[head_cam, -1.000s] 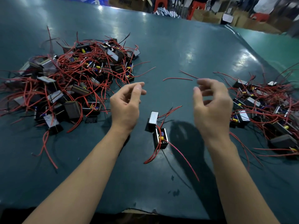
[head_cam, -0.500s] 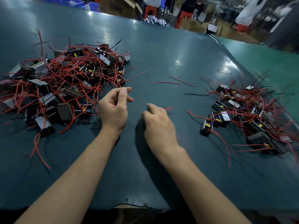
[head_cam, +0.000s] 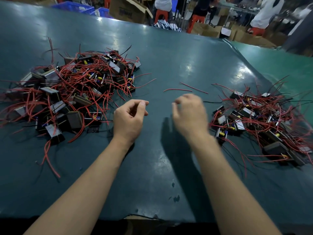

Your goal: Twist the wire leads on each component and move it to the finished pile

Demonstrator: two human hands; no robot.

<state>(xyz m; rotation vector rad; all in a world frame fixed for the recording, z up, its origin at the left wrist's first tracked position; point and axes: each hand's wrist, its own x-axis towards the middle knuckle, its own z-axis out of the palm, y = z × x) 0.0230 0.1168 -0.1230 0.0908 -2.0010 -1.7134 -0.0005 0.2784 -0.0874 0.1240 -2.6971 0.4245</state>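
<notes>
I see both hands hovering over the middle of the dark teal desk (head_cam: 169, 53), neither one holding anything. My left hand (head_cam: 129, 118) sits just left of centre with its fingers loosely curled, thumb and forefinger tips close together but nothing visible between them. My right hand (head_cam: 189, 114) is just right of centre, blurred by motion, fingers bent loosely downward and empty as far as I can tell.

At the left of the frame lies the large pile of components (head_cam: 71, 92): small dark box-shaped parts, some with pale metal faces and yellow and blue details, tangled in long red wire leads (head_cam: 49, 155) that spill toward the lower left. At the right of the frame lies a second, smaller pile of components (head_cam: 260, 122) with the same red leads, its nearest parts just beside my right wrist. I cannot tell from here which leads are twisted.

Two loose red wire pieces (head_cam: 177, 90) lie on the bare desk just above my right hand, between the piles. Along the top edge I see cardboard boxes (head_cam: 128, 9), blue crates (head_cam: 76, 7) and red stools (head_cam: 160, 14).
</notes>
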